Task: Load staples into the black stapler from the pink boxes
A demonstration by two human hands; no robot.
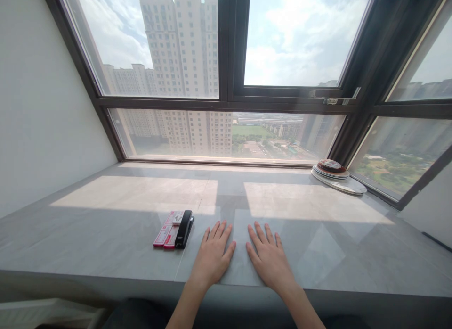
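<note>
My left hand (213, 254) lies flat, palm down, on the grey stone windowsill (113, 253), its fingers spread and nothing in it. Beside it, my right hand (269, 257) rests the same way, with a gap between the two thumbs. To the left of my left hand is a black stapler (183, 230), lying lengthwise away from me. Small red-and-white boxes (163, 235) lie against the stapler's left side, with a smaller white box (177, 218) near their far end. Neither hand touches these things.
At the far right corner stands a stack of round plates (332, 171), on a larger white piece (353, 186). A dark-framed window (226, 104) runs along the back. The sill's front edge (141, 278) is close to my wrists. A white wall (45, 107) bounds the left.
</note>
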